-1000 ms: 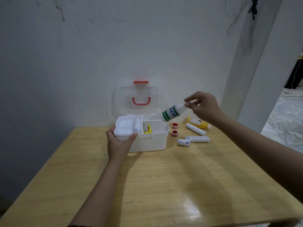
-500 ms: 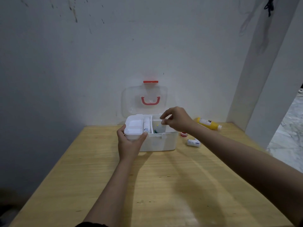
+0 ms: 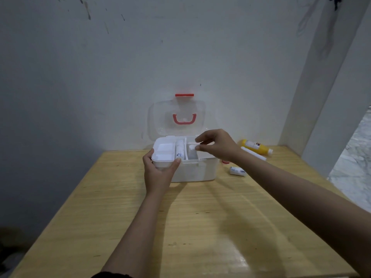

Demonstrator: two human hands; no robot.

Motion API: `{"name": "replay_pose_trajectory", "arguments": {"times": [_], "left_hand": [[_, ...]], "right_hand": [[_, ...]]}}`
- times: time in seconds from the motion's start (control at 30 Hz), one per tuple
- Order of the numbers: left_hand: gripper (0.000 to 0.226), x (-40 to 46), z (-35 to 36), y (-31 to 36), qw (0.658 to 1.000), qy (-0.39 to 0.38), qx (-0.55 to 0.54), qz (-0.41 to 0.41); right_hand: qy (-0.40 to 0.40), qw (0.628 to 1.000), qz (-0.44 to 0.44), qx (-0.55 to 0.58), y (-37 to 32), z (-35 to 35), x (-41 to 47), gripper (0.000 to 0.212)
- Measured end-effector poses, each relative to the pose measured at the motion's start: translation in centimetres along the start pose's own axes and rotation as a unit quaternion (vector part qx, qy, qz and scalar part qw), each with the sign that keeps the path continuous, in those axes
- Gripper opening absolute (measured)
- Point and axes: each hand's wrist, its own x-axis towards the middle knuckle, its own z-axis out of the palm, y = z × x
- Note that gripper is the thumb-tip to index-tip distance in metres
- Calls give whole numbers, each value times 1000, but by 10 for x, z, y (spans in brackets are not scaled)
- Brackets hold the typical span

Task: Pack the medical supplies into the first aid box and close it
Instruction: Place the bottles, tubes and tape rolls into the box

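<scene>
Step now: The person is putting the white bottle [image 3: 192, 148] into the first aid box [image 3: 195, 169]. This looks like the middle of the packing job, I think.

Box: It sits at the far middle of the tabletop [image 3: 200, 217], at 12 o'clock from the person. Its clear lid [image 3: 176, 117] stands up, wide open, against the wall.

Bottle: It is in the right part of the box, with its cap at the top. A small white tube [image 3: 179, 150] lies in the tray at about 9 o'clock from it.

Left hand [image 3: 158, 171]: It grips the front left corner of the box, thumb on the rim and fingers round the side. It holds the box steady.

Right hand [image 3: 216, 145]: It reaches in from 3 o'clock, over the open box. Its fingertips are bunched close at the bottle cap. I cannot tell if they pinch the cap or have let go.

Still outside: A yellow bottle [image 3: 256, 147], a long white roll [image 3: 254, 153] and a small white roll [image 3: 237, 171] lie on the tabletop at about 3 o'clock from the box. Something small and red [image 3: 225, 162] peeks out just beside the box.

Next move: I think the right hand must let go of the bottle, then go to 3 o'clock for another thing. The yellow bottle is big, so it may need to lie down to fit.
</scene>
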Motion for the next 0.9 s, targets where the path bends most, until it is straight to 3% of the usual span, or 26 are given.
{"name": "replay_pose_trajectory", "arguments": {"times": [0.17, 0.4, 0.7, 0.9], "left_hand": [[81, -1, 0, 1, 1000, 5, 3, 1], [83, 2, 0, 6, 999, 2, 40, -6], [99, 33, -10, 20, 961, -79, 260, 43], [98, 40, -9, 23, 925, -109, 356, 80]], "right_hand": [[142, 989, 20, -20, 37, -31, -13, 15], [270, 943, 179, -70, 136, -83, -36, 17], [246, 929, 261, -89, 202, -95, -30, 34], [206, 940, 255, -91, 217, -93, -25, 33]]}}
